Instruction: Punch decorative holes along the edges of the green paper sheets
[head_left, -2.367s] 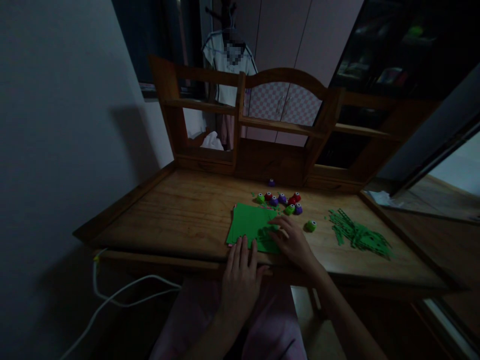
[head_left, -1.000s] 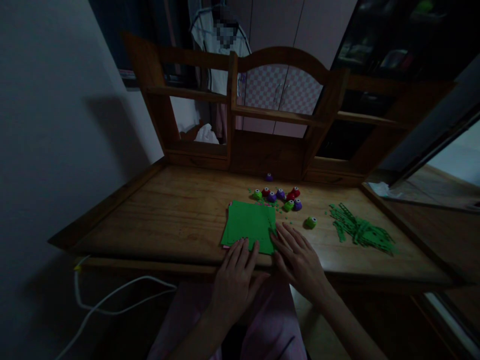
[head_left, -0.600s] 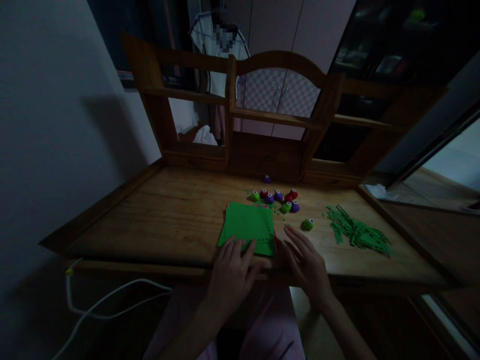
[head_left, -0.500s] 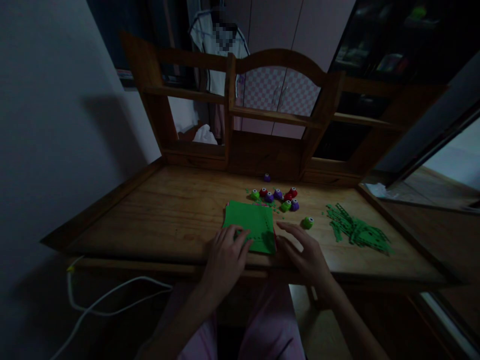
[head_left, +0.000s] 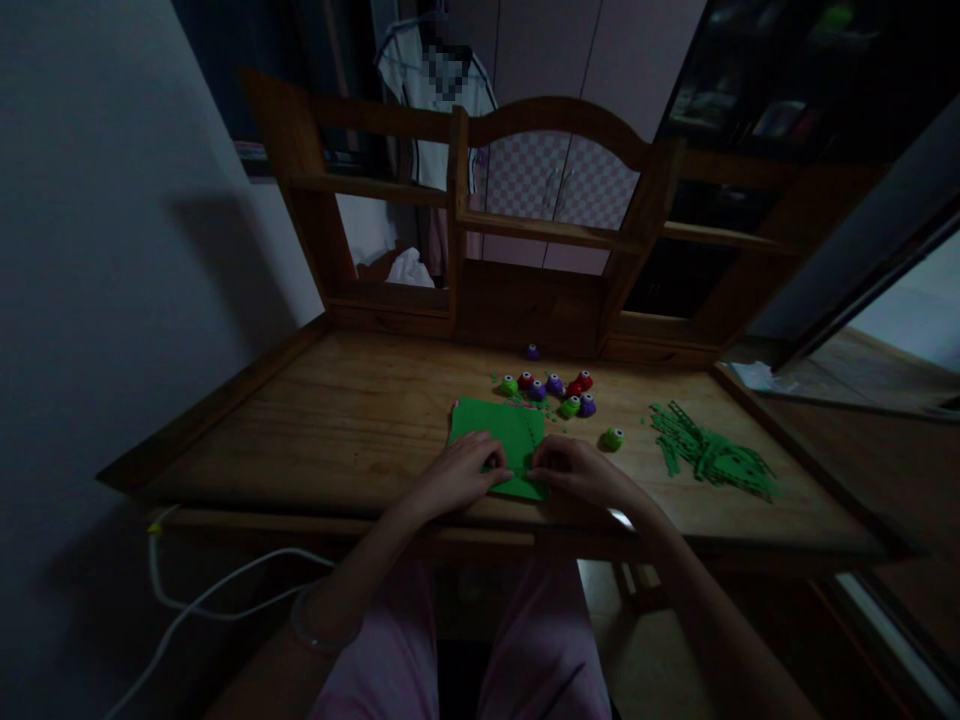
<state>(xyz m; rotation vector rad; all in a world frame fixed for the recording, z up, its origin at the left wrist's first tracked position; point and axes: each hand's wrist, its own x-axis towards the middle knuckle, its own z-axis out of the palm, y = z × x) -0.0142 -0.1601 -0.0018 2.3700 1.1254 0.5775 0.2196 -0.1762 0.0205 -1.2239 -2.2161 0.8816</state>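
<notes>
A stack of paper topped by a green sheet [head_left: 491, 418] lies near the desk's front edge. Dotted lines of small holes run down its right side and across its lower part. My left hand [head_left: 469, 468] rests on the sheet's lower left, thumb and fingers closed in a pinch at the dotted line. Facing it, my right hand [head_left: 574, 468] pinches the sheet at the lower right corner. The fingertips of both hands are close together, and what lies exactly between them is partly hidden. Just right of my right hand stands a green craft punch [head_left: 613, 439].
Behind the sheet several small punches in green, red and purple [head_left: 553, 384] stand among green paper bits. One purple punch [head_left: 532, 352] sits farther back. Perforated green scraps [head_left: 709, 452] are heaped at the right. A wooden shelf [head_left: 532, 235] rises along the desk's back.
My right hand has moved left onto the sheet's corner, and my left hand has shifted right. Both have gone from loose, spread fingers to pinching the paper.
</notes>
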